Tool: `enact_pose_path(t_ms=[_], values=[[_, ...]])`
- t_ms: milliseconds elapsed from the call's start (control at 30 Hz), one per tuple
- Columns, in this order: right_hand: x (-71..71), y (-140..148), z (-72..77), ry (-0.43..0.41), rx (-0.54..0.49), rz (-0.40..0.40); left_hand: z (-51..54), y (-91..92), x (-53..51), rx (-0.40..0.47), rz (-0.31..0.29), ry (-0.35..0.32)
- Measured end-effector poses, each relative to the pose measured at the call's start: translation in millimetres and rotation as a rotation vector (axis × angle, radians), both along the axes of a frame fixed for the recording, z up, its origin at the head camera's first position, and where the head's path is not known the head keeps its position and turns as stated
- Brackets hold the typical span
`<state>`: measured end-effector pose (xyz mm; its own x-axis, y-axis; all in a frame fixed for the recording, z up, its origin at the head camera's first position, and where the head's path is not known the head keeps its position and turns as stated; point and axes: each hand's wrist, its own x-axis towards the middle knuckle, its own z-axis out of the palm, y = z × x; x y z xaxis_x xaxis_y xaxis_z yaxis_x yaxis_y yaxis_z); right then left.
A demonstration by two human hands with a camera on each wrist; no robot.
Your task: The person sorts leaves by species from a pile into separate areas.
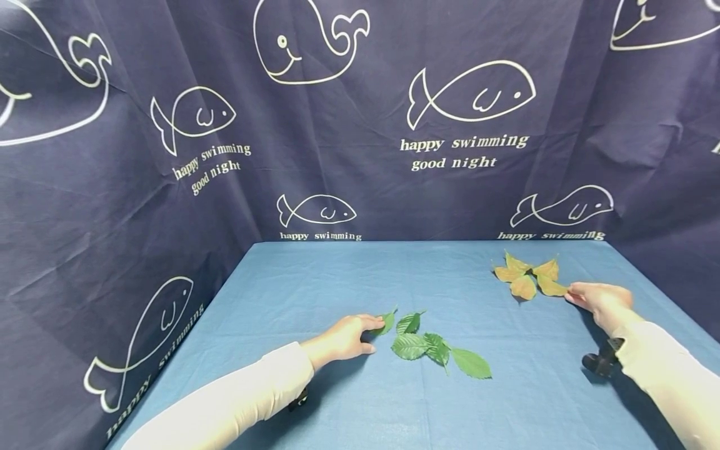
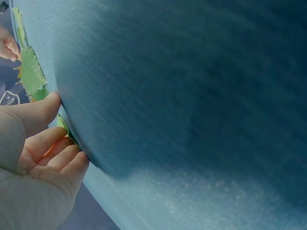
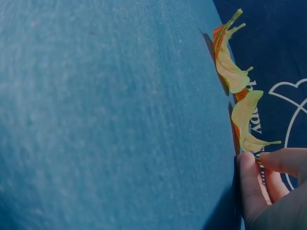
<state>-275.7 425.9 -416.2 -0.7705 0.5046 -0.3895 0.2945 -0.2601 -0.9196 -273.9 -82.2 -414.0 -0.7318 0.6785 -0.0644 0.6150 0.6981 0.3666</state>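
Observation:
In the head view, five yellow-orange leaves (image 1: 524,287) form a ring at the table's back right. The right hand (image 1: 602,301) pinches the tip of the lower right one (image 1: 550,286); the right wrist view shows thumb and finger of that hand (image 3: 276,187) meeting by the yellow leaves (image 3: 245,120). Left of a group of green leaves (image 1: 410,346), the left hand (image 1: 342,339) rests its fingertips on a green leaf (image 1: 387,322), thumb apart from it. In the left wrist view, the left hand's (image 2: 45,158) fingers are slightly bent over that leaf (image 2: 63,123).
A blue cloth (image 1: 315,275) covers the table. Dark blue curtains (image 1: 382,181) with white fish and whale drawings stand behind it and at both sides. Dark devices are strapped beneath both wrists, the right one (image 1: 600,362) showing more plainly.

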Motion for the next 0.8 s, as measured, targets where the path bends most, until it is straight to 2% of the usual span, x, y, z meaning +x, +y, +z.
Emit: enact_pose_path(t_ms=[633,800], values=[[0.6,-0.1,-8.3,0.028,0.013,0.072,-1.0,1.7,1.7,-0.009,-0.005,0.002],[0.7,-2.0,-9.4,0.063,0.001,0.089,0.6,1.5,1.9,-0.009,0.004,-0.008]])
